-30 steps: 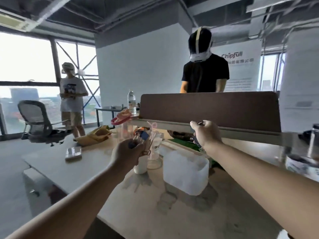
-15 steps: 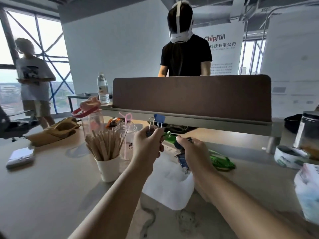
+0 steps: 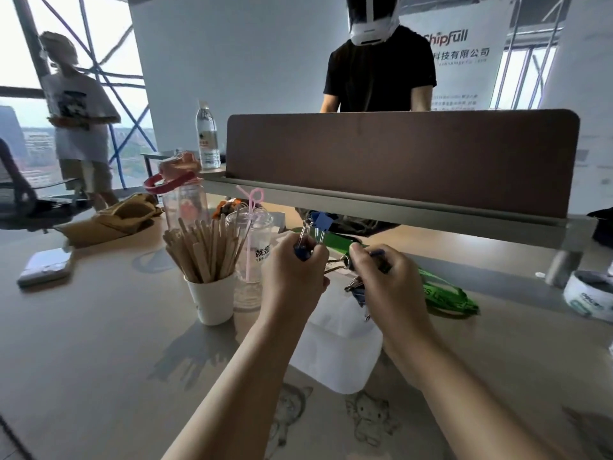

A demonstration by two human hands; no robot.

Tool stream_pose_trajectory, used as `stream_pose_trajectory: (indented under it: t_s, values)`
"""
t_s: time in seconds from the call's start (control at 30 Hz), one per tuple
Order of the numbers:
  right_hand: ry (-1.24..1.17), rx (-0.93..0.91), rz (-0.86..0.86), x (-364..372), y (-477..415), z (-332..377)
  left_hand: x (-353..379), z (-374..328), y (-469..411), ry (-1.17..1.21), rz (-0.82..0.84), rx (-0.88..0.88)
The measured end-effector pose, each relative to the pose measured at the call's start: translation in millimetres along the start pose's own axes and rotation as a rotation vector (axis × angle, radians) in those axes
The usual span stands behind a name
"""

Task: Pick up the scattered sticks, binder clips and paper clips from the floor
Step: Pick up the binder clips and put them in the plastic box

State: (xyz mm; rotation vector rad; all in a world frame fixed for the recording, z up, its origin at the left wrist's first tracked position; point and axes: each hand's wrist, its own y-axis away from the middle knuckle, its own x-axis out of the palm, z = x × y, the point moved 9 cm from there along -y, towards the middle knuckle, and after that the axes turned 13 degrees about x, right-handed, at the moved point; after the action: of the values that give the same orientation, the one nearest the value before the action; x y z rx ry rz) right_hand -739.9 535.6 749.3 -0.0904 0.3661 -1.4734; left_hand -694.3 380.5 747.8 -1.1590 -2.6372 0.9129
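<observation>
Counter (image 3: pixel 99 343): pale top, running near to far, with faint cartoon cat drawings at the near edge.
Divider (image 3: pixel 398 161): brown panel across the far side, hiding the lower body of the person behind it.
Banner (image 3: pixel 464 51): reads "hipfull", first letter hidden, over Chinese characters.
Container (image 3: pixel 341 353): white and translucent, under both hands; contents hard to make out.
Sticks (image 3: pixel 202 247): upright in a white paper cup (image 3: pixel 212 300), left of centre.
Clear cup (image 3: pixel 252 257): printed "YES", the rest hidden by the left hand.
Left hand (image 3: pixel 292 273): fingers curled round blue binder clips (image 3: pixel 320 224) that stick up above it.
Right hand (image 3: pixel 384 280): closed on more clips (image 3: pixel 356 290), which hang below it; their number cannot be told.
</observation>
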Motion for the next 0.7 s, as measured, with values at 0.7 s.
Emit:
stream_pose_trajectory:
  t_s: [0.7]
  values:
    - [-0.259, 0.233, 0.042, 13.1, -2.3, -14.4, -36.9, 6.8, 7.3, -0.404, 0.448, -0.265]
